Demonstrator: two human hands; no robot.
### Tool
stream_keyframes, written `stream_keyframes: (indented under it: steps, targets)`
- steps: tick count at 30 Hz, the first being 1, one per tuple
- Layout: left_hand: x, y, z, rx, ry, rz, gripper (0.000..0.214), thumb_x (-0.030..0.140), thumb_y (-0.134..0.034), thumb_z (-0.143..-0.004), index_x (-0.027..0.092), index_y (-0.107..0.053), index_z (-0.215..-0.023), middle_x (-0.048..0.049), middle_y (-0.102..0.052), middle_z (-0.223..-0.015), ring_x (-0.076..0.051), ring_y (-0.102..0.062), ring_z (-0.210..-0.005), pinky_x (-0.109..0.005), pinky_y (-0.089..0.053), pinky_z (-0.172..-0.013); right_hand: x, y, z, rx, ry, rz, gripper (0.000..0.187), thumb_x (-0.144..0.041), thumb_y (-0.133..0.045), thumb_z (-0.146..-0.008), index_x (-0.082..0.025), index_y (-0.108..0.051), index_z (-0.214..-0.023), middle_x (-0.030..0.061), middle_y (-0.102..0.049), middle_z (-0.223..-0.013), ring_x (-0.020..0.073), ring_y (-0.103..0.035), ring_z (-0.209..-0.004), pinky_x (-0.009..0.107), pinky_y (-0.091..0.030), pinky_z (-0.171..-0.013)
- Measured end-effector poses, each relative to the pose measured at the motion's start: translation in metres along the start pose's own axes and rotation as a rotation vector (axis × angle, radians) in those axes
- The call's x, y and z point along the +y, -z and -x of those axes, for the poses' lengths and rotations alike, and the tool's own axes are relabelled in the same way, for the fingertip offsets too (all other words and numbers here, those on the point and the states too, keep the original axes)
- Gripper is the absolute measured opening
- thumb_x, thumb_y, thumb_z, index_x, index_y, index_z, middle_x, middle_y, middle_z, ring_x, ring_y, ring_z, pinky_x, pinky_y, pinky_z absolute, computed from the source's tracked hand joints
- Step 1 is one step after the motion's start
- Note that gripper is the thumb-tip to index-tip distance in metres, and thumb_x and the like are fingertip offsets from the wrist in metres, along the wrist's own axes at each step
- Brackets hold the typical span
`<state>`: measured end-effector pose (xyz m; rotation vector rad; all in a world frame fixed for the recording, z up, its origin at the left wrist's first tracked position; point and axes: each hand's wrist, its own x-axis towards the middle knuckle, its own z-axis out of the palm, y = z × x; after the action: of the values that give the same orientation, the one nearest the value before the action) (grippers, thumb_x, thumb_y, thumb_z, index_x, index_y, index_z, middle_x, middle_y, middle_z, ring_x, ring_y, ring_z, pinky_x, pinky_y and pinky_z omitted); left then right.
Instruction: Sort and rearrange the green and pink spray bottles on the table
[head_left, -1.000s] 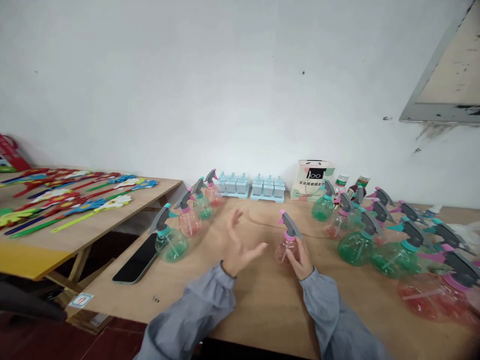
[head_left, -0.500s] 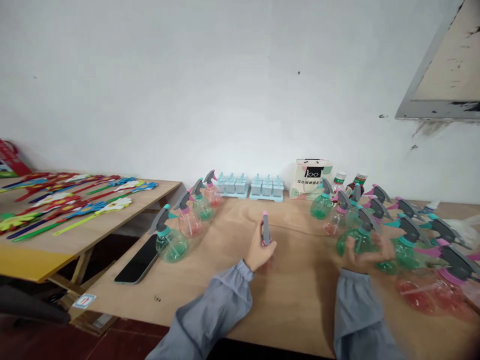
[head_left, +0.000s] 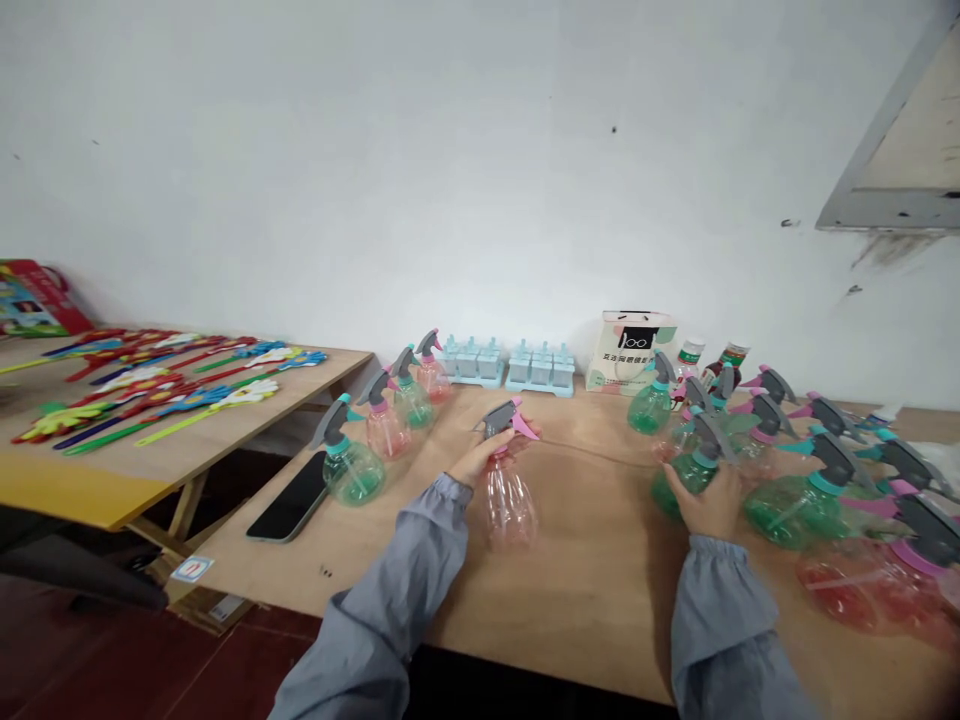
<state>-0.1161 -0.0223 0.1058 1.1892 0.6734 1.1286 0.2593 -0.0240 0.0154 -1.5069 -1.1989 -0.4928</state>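
Note:
My left hand [head_left: 474,455] is closed round the neck of a pink spray bottle [head_left: 511,505] with a grey and pink trigger head, near the middle of the table. My right hand [head_left: 712,500] grips a green spray bottle [head_left: 681,482] at the front of the right-hand group, thumb on its near left side; part of the bottle is hidden behind the fingers. Beside it stand another green spray bottle [head_left: 787,510] and a pink one [head_left: 840,590]. At the left, a row of spray bottles includes a green one [head_left: 354,475] and a pink one [head_left: 388,432].
A black phone [head_left: 289,500] lies by the left row. Two light-blue ice-pop moulds [head_left: 540,370] and a printed paper bag [head_left: 630,352] stand along the wall. Behind the right group are sauce bottles [head_left: 727,365]. Colourful hand-shaped clappers [head_left: 165,400] cover another table.
My left hand has turned the pink bottle, so its head now points right. My right hand, open and blurred before, has closed on the green bottle. The view has shifted slightly.

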Motion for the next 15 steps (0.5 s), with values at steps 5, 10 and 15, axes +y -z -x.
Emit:
stream_keyframes:
  steps: [5, 10, 15]
  targets:
    - [0.001, 0.008, -0.008, -0.148, 0.023, -0.034, 0.068, 0.031, -0.082, -0.063, 0.020, -0.061, -0.126, -0.0123, -0.075, -0.104, -0.033, -0.068, -0.109, -0.040, -0.052, -0.085, -0.050, -0.025, 0.029, -0.135, 0.113, -0.170, 0.070, -0.067, -0.060, -0.076, -0.012, -0.052, -0.118, 0.0182, -0.060, -0.105, 0.0334, -0.058, -0.102, 0.052, -0.049, -0.089]
    - [-0.002, 0.008, -0.017, -0.216, 0.045, 0.026, 0.057, 0.026, -0.076, -0.060, 0.016, -0.068, -0.116, -0.0129, -0.074, -0.107, -0.033, -0.067, -0.110, -0.043, -0.051, -0.092, -0.083, -0.047, 0.065, -0.235, 0.212, -0.297, 0.070, -0.059, -0.054, -0.083, -0.011, -0.041, -0.132, 0.0210, -0.058, -0.115, 0.0339, -0.059, -0.108, 0.054, -0.050, -0.091]
    - [-0.004, 0.006, -0.023, -0.234, 0.057, 0.054, 0.053, 0.025, -0.070, -0.055, 0.014, -0.071, -0.108, -0.0124, -0.075, -0.103, -0.027, -0.071, -0.089, -0.031, -0.051, -0.068, -0.086, -0.048, 0.076, -0.268, 0.205, -0.349, 0.069, -0.054, -0.054, -0.085, -0.012, -0.036, -0.137, 0.0215, -0.057, -0.123, 0.0335, -0.058, -0.114, 0.054, -0.050, -0.095]
